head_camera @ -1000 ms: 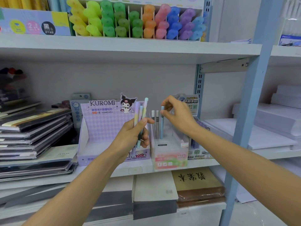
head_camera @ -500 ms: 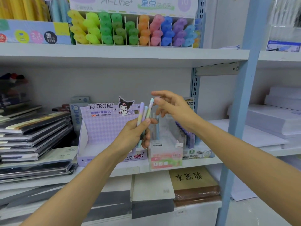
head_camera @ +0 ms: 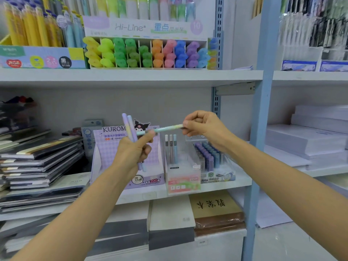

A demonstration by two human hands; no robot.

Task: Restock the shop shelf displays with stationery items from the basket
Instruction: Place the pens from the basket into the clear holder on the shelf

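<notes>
nearest, the left hand (head_camera: 133, 151) is clamping its grip round two pastel tubes (head_camera: 130, 129), holding them upright as a small reserve, probably so the other hand can take them one at a time. just beside it, the right hand (head_camera: 204, 127) is pinching one end of a mint tube (head_camera: 162, 129) in a closed grip. the tube is lying level between the hands, its other end touching the left thumb, and i am judging that this one is going to the shelf next. the basket is not showing anywhere. beyond the hands, on the middle shelf (head_camera: 150, 194), a clear box (head_camera: 182, 178) is carrying three upright tubes (head_camera: 171, 147) and is looking like the slot waiting for more. its front is reading "hb" and, faintly, "fruit soda". left of it a purple carton (head_camera: 105, 147) is reading "kuromi", "2b 0.5mm" and "200". farther up, a highlighter rack (head_camera: 146, 27) is showing "hi-line" and a "10".
</notes>
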